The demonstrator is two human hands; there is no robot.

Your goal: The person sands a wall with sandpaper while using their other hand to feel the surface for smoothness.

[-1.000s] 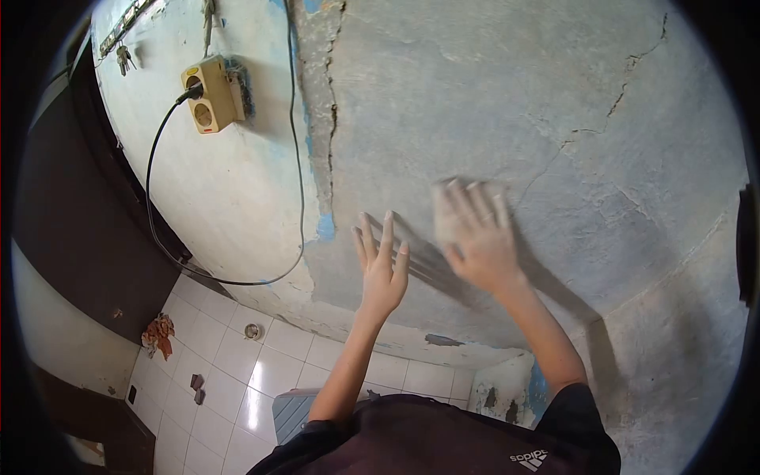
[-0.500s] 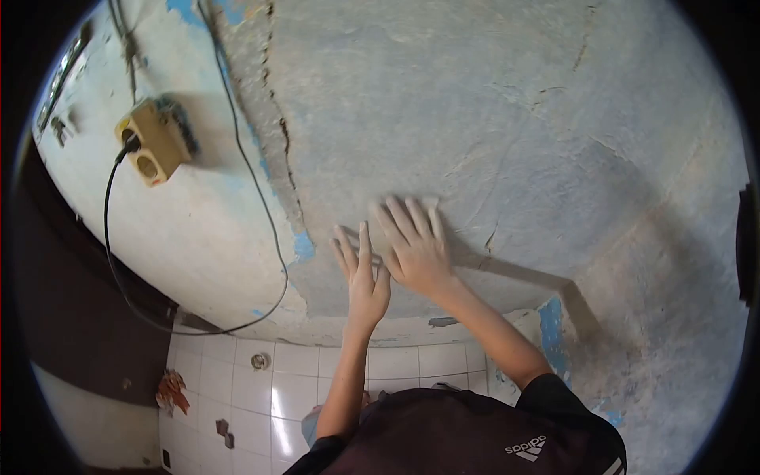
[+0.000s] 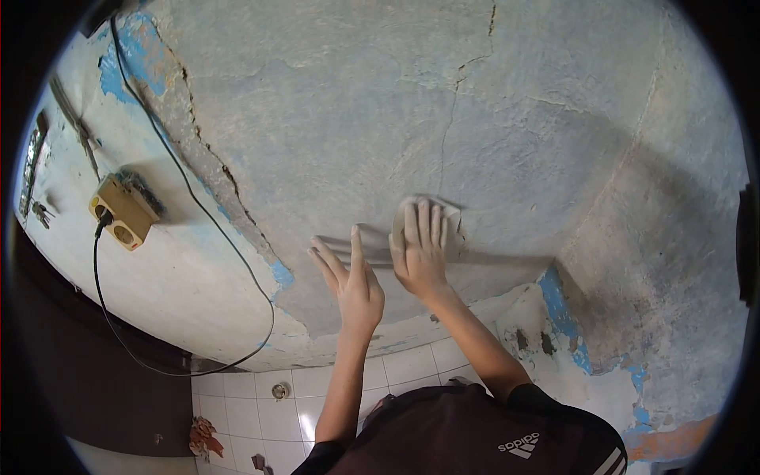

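Sheet (image 3: pixel 454 214) flat on wall (image 3: pixel 332 119), under right hand (image 3: pixel 422 249): grip open, fingers straight, palm over it. Left hand (image 3: pixel 358 293) just beside: grip open, fingers spread, holding nothing; wall contact unclear. Socket (image 3: pixel 123 214) well apart, cord (image 3: pixel 195 195) plugged in.

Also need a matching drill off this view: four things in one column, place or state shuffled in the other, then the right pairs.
Things
1. right hand
2. socket block
3. left hand
4. crumpled orange-brown item

Place or state
A. on the white floor tiles
B. fingers spread, nothing visible held
C. over a pale pad at the gray wall
D. has a black plug in it

Pairs: 1-C, 2-D, 3-B, 4-A
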